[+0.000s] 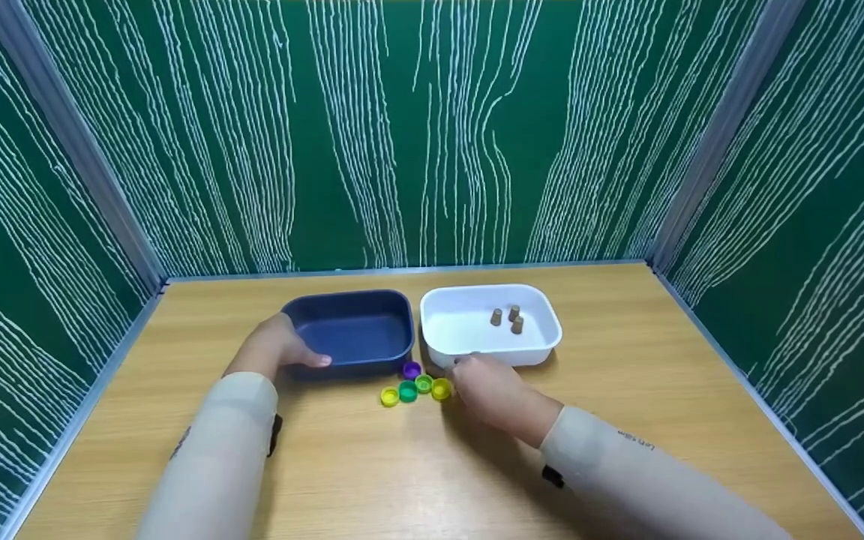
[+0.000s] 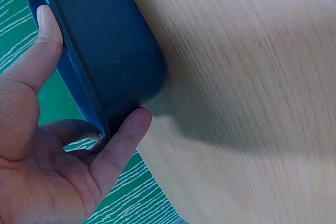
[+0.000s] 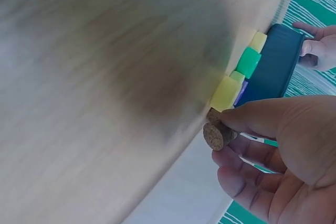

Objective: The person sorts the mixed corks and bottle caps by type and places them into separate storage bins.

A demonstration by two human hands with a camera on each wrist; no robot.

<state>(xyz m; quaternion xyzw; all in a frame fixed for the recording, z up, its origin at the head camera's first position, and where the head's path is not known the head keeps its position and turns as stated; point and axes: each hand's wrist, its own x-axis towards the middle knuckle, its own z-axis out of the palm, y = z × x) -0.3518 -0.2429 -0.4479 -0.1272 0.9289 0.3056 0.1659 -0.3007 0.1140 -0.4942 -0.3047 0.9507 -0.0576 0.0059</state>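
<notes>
My left hand (image 1: 271, 345) grips the left end of a dark blue box (image 1: 361, 337), thumb over its rim and fingers round its corner in the left wrist view. At the near left side of the white box (image 1: 454, 326), my right hand (image 1: 496, 394) pinches a cork stopper (image 3: 214, 136) between thumb and fingers. Another piece of cork (image 3: 212, 114) shows just behind it in the right wrist view. Beside the right fingertips lie several coloured caps: a yellow cap (image 1: 441, 389), a light green cap (image 1: 424, 383), a green cap (image 1: 408, 391), another yellow cap (image 1: 390, 397) and a purple cap (image 1: 412, 370).
Three cork stoppers (image 1: 517, 325) stand inside the white box, toward its right side. Both boxes sit side by side on a wooden table (image 1: 372, 465). Green walls with white streaks (image 1: 432, 150) enclose the table at the back and sides.
</notes>
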